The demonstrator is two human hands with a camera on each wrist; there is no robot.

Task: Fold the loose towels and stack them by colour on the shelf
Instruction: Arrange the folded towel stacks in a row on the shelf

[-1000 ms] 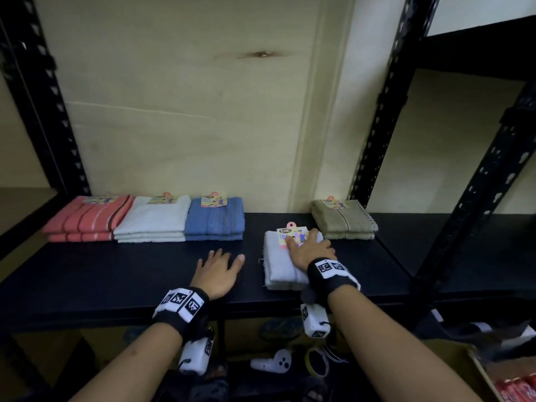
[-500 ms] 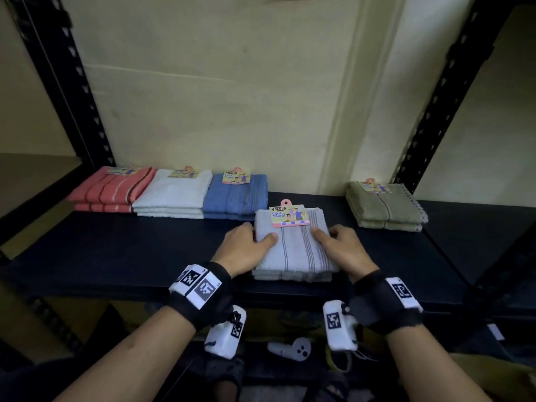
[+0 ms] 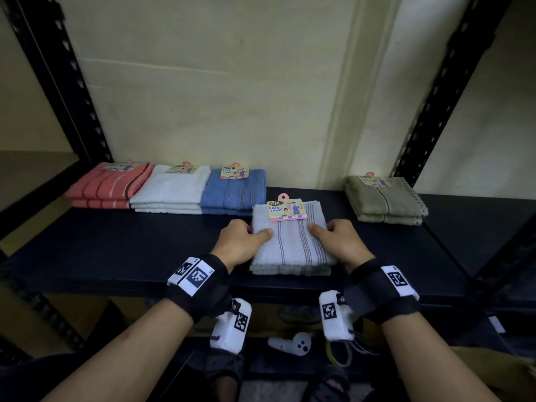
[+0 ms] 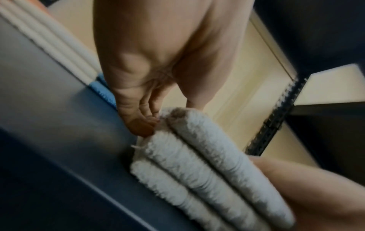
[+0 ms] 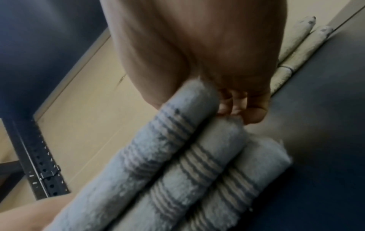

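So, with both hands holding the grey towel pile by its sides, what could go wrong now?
1. The grey towel stack has three loosely folded layers; if the left hand and right hand grip only the top ones, the bottom may stay behind or unfold.
2. It lies near the front edge of the shelf, so a pull could drop it.
3. Pushed back, it might bump the blue towels.

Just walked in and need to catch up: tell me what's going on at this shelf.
A person is sorting folded face towels on a black shelf. Both hands grip the grey striped stack near the front edge, the left hand on its left side, the right hand on its right. Along the back wall sit a pink stack, a white stack and a blue stack side by side, with an olive stack apart to the right.
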